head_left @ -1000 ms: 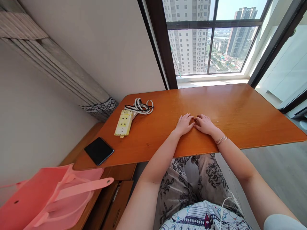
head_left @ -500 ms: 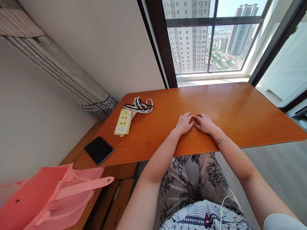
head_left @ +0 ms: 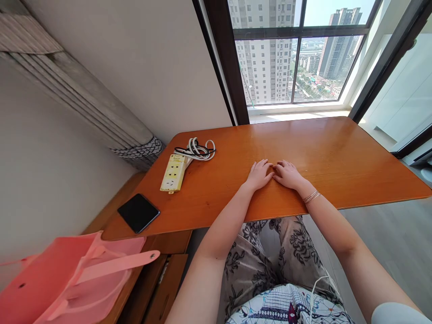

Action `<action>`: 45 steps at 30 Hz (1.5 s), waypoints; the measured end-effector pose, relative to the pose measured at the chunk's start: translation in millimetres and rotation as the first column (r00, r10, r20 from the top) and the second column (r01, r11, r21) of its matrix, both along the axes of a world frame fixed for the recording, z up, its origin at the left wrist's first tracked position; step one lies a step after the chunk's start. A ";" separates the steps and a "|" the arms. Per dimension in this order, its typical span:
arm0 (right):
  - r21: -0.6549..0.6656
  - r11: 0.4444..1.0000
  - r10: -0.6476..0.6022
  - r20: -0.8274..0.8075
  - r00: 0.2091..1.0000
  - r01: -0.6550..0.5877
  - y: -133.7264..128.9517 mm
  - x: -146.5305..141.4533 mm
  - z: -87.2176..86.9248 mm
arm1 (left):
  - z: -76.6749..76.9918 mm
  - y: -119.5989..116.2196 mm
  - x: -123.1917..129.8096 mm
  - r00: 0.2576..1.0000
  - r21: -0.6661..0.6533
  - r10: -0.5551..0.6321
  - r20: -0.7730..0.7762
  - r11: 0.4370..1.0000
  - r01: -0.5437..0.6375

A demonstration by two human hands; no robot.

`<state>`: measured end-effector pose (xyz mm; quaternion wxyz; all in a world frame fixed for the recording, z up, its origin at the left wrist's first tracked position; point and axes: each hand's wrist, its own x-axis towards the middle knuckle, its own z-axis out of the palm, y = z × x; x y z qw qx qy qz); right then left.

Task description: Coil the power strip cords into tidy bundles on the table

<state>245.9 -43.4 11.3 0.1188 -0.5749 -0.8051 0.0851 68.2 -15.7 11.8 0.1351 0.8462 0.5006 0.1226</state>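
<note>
Both hands rest palm down on the brown wooden table (head_left: 324, 153), near its front edge. My left hand (head_left: 259, 174) lies flat with its fingers stretched out and holds nothing. Beside it, my right hand (head_left: 286, 174) lies in the same way, fingertips meeting or nearly meeting those of the left. Thin bracelets (head_left: 311, 196) circle my right wrist. To the left of the hands lies a cream power strip (head_left: 173, 173) with its white cable (head_left: 202, 150) coiled behind it. A black tablet or large phone (head_left: 138, 213) lies at the table's left front corner.
A pink bag (head_left: 77, 274) with a strap stands at the lower left, on a wooden cabinet (head_left: 168, 288) with drawers. A gathered curtain (head_left: 87, 103) hangs along the left wall. Behind the table is a dark-framed window (head_left: 297, 67) with tall buildings outside.
</note>
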 end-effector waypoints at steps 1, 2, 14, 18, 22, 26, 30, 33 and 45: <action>-0.004 1.000 0.000 0.000 1.000 0.000 -0.1 0.0 0.4 | 0.4 -0.4 0.0 1.000 -0.002 0.000 -0.002 1.000 0.000; -0.008 1.000 -0.001 0.002 1.000 0.001 -0.3 -0.1 0.7 | 0.9 -0.7 0.1 1.000 -0.005 0.000 -0.004 1.000 0.000; -0.004 1.000 -0.005 0.002 1.000 0.005 -0.1 -0.3 1.6 | 1.3 -0.8 -1.2 1.000 -0.014 -0.009 -0.013 1.000 0.009; -0.018 1.000 -0.017 -0.010 1.000 0.017 0.3 -0.8 4.2 | 0.8 -0.1 -2.0 1.000 -0.012 -0.014 -0.010 1.000 0.014; -0.019 0.999 -0.028 -0.034 0.999 0.027 1.4 -0.4 5.5 | 3.6 2.1 -3.3 0.999 -0.031 -0.032 0.003 0.999 0.032; -0.035 0.999 -0.042 -0.044 0.998 0.040 1.7 -0.8 7.0 | 13.6 8.0 -17.8 0.998 -0.029 -0.023 0.050 0.999 0.025; -0.040 0.998 -0.050 -0.039 0.998 0.049 1.8 -2.3 7.9 | 28.4 21.3 -55.3 0.984 0.099 0.164 0.074 0.980 -0.171; -0.046 0.998 -0.048 -0.029 0.998 0.047 2.3 -3.0 7.4 | 40.2 31.6 -94.2 0.930 0.205 0.362 0.054 0.908 -0.365; -0.058 0.998 -0.042 -0.023 0.999 0.041 -0.3 -4.5 10.7 | 61.7 36.4 -251.2 0.444 0.242 0.888 -0.120 0.460 -0.855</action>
